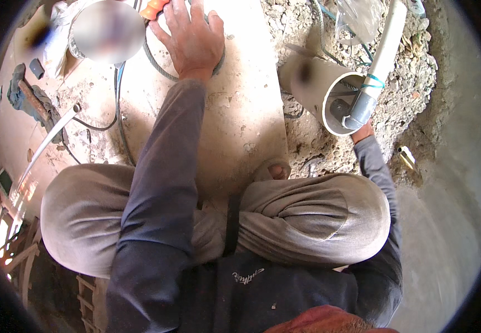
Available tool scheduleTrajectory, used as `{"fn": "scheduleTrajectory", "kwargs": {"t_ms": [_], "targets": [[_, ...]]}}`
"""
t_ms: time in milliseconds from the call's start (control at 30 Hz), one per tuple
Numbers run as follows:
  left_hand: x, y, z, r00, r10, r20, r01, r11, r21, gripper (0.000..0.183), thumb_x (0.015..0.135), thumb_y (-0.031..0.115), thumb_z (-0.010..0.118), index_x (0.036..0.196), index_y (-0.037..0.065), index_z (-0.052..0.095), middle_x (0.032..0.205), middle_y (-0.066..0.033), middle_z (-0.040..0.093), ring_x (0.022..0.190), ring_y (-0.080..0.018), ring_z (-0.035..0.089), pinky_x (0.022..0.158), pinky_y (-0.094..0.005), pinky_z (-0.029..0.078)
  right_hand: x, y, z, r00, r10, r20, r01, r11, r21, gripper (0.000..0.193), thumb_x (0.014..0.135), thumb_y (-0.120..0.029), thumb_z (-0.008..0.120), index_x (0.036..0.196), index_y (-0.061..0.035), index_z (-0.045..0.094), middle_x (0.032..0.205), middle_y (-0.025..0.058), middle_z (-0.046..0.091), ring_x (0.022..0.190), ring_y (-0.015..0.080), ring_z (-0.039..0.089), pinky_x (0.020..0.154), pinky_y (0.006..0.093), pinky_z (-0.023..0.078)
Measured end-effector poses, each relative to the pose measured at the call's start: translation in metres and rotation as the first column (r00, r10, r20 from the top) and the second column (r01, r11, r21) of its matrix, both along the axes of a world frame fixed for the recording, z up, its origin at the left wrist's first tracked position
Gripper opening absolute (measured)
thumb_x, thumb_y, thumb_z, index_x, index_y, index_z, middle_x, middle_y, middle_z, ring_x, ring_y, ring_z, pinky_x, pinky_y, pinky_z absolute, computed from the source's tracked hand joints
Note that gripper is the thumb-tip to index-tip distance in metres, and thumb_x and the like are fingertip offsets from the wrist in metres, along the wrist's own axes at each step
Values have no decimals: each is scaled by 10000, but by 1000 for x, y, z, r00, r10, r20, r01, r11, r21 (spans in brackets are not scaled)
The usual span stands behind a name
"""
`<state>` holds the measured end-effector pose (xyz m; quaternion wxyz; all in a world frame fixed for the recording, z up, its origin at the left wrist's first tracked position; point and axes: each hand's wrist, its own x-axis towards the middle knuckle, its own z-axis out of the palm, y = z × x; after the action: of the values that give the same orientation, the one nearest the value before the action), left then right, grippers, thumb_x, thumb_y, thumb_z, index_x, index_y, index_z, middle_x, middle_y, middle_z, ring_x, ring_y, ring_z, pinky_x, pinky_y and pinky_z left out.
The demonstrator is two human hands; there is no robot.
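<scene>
My left hand (192, 41) lies palm down on a pale, dirty board (240, 105), its fingers spread. Next to its fingertips is an orange handle (154, 8), and a dark cord (160, 69) curves around by the wrist. On the right side, a wide grey-white pipe (312, 83) lies with its open end toward me. A thinner white pipe (387, 41) with a grey elbow fitting (361, 108) rests at that mouth, with a teal tie around it. My right hand (364, 132) is behind the wide pipe; little more than the wrist shows, and its fingers are hidden.
Broken rubble (412, 83) lines a trench on the right, with a clear plastic bag (358, 21) at its far end. To the left are a hammer-like tool with a wooden handle (34, 100), a thin white pipe (51, 136) and loose cables (121, 111). A round area at upper left is blurred.
</scene>
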<state>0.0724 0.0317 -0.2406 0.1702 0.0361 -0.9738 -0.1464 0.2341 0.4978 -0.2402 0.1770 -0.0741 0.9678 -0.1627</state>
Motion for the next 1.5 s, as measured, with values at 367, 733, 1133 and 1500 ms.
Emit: {"fn": "scheduleTrajectory", "kwargs": {"t_ms": [367, 733, 1133, 1500], "targets": [[4, -7, -7, 998, 32, -57, -38, 995, -98, 505, 973, 351, 551, 1418, 113, 544, 1498, -174, 481, 1417, -358, 409, 1148, -704, 177, -9, -26, 89, 983, 185, -4, -178, 950, 258, 570, 850, -122, 762, 1362, -34, 527, 983, 230, 722, 748, 386, 711, 664, 447, 600], [1, 4, 14, 998, 51, 22, -46, 984, -172, 498, 896, 309, 630, 1268, -20, 587, 1493, -217, 472, 1394, -367, 416, 1199, -630, 241, -58, -19, 67, 999, 47, -23, -45, 998, 53, 265, 983, -259, 572, 1032, -9, 644, 893, 145, 637, 784, 263, 615, 658, 396, 504], [5, -1, 13, 996, 80, -32, -84, 979, -187, 515, 882, 291, 650, 1274, -35, 573, 1491, -209, 474, 1385, -369, 419, 1202, -631, 237, 30, -29, 72, 978, -193, 82, 194, 981, -3, 526, 1004, -249, 641, 1461, -44, 481, 1311, 297, 632, 1172, 390, 668, 982, 446, 562], [4, 1, 9, 999, 44, -11, -45, 991, -129, 557, 874, 296, 660, 1312, -36, 571, 1494, -208, 475, 1394, -374, 413, 1201, -632, 231, -132, 4, 33, 959, -177, 220, 258, 864, -433, 237, 985, -236, 609, 1046, -32, 713, 923, 200, 725, 774, 373, 711, 707, 461, 576]]}}
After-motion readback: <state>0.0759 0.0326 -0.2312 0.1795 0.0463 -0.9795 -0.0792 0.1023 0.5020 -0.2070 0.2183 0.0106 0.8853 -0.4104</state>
